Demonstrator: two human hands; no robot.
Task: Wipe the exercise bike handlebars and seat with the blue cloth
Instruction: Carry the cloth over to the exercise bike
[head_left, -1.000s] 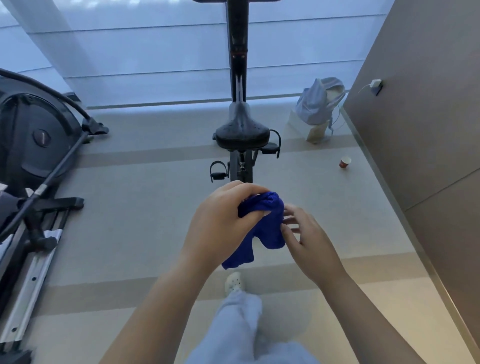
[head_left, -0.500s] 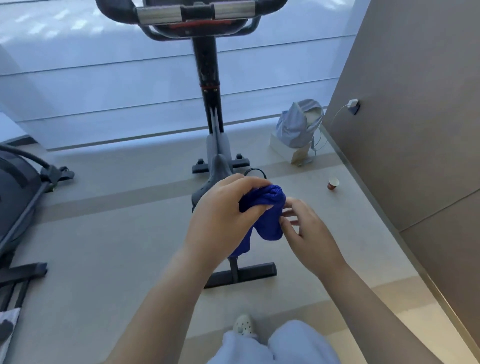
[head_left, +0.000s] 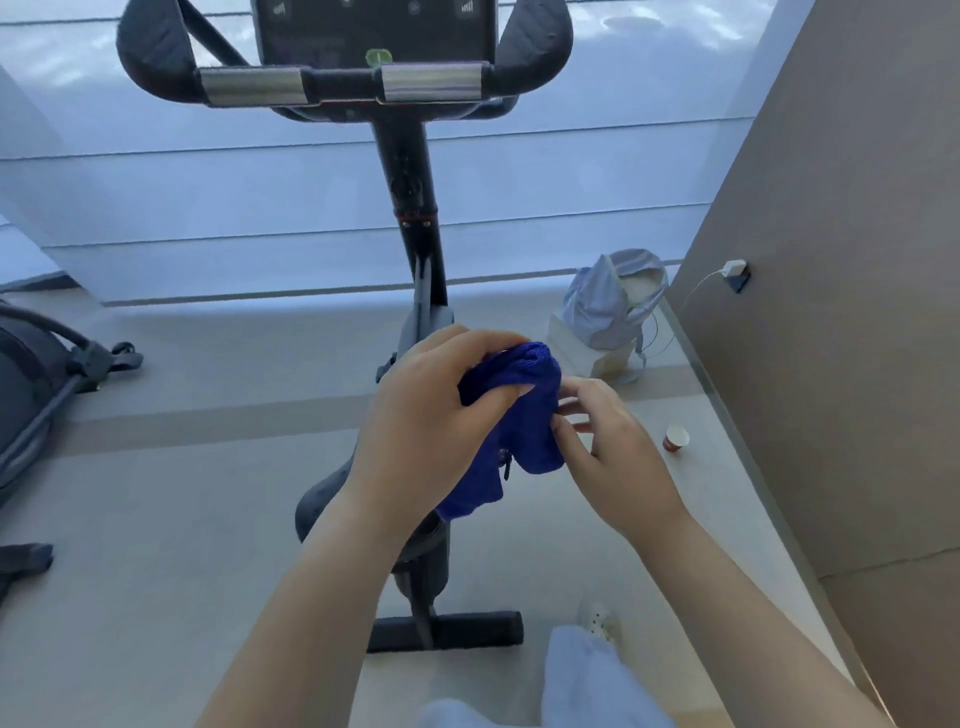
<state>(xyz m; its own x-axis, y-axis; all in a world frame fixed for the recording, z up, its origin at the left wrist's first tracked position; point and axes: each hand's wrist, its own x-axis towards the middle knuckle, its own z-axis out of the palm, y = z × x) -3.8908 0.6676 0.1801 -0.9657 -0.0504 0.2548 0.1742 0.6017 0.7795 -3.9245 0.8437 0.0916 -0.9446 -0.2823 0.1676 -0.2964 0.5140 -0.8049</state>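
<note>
Grey floor (head_left: 156, 493) lay below as our left hand (head_left: 426, 415) clenched the blue cloth (head_left: 519, 415) above the bike seat (head_left: 327, 499); our right hand (head_left: 613, 457) seemingly pinched its edge, handlebars (head_left: 343, 85) ahead.

A pale floor (head_left: 182, 519) with darker bands carried an exercise bike (head_left: 415, 291) at centre. Another machine (head_left: 36, 395) stood at the left edge. Far right, a box (head_left: 582, 348) bore a light bag (head_left: 608, 301); a small paper cup (head_left: 676, 438) lay nearer.
</note>
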